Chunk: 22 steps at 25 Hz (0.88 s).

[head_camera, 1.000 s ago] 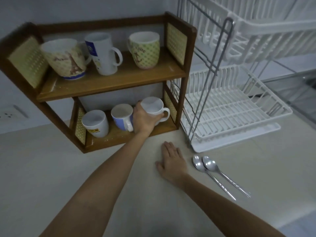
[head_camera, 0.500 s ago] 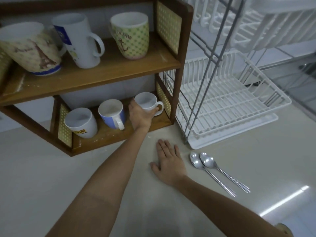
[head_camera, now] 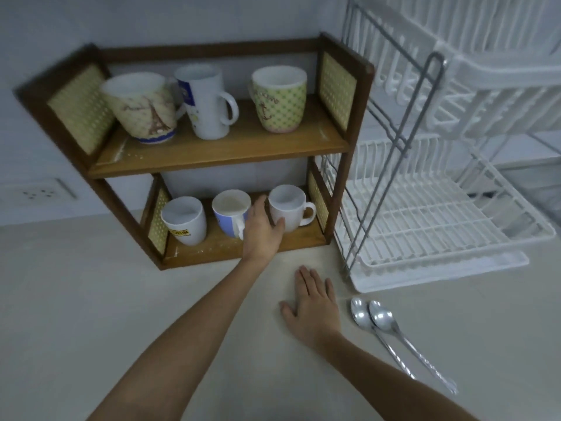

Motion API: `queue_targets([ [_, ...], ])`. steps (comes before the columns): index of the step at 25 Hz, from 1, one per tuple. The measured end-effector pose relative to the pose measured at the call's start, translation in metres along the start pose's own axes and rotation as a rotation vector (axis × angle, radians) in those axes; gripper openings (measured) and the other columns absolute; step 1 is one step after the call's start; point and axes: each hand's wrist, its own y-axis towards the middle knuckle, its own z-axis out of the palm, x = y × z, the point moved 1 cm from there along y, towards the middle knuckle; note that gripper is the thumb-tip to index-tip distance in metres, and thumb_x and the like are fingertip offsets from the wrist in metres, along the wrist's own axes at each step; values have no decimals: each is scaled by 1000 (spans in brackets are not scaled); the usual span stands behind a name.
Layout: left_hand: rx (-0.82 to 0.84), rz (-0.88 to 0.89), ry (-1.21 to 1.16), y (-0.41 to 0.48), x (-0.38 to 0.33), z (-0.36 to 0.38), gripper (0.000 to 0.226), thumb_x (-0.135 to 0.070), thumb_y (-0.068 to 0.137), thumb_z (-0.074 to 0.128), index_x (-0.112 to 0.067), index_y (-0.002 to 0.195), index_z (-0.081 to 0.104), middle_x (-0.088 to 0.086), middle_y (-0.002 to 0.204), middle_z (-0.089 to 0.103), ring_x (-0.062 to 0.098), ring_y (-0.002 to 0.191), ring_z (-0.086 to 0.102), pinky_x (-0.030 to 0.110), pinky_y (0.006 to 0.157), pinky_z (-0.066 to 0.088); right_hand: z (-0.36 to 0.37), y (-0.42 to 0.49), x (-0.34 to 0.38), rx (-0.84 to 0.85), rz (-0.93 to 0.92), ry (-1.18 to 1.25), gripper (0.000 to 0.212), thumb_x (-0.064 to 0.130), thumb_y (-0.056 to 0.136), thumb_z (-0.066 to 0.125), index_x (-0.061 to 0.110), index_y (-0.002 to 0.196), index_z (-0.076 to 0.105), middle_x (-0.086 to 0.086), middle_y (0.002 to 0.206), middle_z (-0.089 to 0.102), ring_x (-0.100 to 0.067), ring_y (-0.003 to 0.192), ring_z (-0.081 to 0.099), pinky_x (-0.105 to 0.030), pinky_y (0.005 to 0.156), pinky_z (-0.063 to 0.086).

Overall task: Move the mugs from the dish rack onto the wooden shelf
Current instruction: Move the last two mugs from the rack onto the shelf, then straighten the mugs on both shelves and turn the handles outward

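Note:
The wooden shelf [head_camera: 243, 148] has two boards. On the upper board stand an Eiffel-tower mug [head_camera: 142, 109], a tall white mug [head_camera: 205, 101] and a green dotted mug [head_camera: 279, 100]. On the lower board stand a white mug with a yellow label [head_camera: 185, 221], a blue mug [head_camera: 227, 215] and a plain white mug [head_camera: 290, 208] at the right end, its handle to the right. My left hand [head_camera: 262, 230] wraps the plain white mug's left side, thumb on its front. My right hand [head_camera: 315, 305] lies flat on the counter with fingers apart. No mugs show in the white dish rack [head_camera: 425, 221].
The two-tier dish rack stands right of the shelf on a white drip tray [head_camera: 440, 273]. Two metal spoons [head_camera: 376, 319] lie on the counter beside my right hand. A wall socket [head_camera: 36, 194] is at the far left.
My left hand has slipped from over the plain white mug to its left side, while the mug stays on the lower board. The view has tilted up. My right hand has not moved.

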Motion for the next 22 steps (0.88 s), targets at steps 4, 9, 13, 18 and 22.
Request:
queue_targets([
  [4,-101,120,108,-24,1,-81,46,-12,86,63,-12,130,51,9,129,54,24,118,55,42,98,47,-44,17,5,-61,-52,97,58,39,89,49,15,141,40,-6,145,43,-23,133,37,-35,108,31],
  [9,-378,321,250,-27,-25,-194,33,-1,86,58,-8,118,59,8,116,58,21,106,59,40,89,53,-156,47,73,-479,-310,460,18,16,84,60,18,101,66,1,95,67,-17,91,58,-29,68,45],
  [13,-449,362,392,0,-61,-244,38,-7,85,59,-10,123,56,8,122,56,22,112,54,36,93,49,-252,69,133,-660,-548,537,15,21,84,55,21,96,64,6,87,63,-11,84,51,-21,61,38],
  [18,-102,163,711,74,-108,-278,55,-31,90,59,-11,138,43,14,141,48,28,127,47,35,100,40,-345,135,193,-476,-455,-35,50,49,86,50,19,124,55,-8,123,59,-29,115,48,-42,89,40],
  [22,100,-36,945,110,-109,-271,72,-56,88,50,-10,141,37,14,141,48,31,122,51,38,97,46,-351,165,201,-163,-290,-382,79,78,76,43,16,123,56,-9,126,59,-29,117,49,-41,92,37],
])
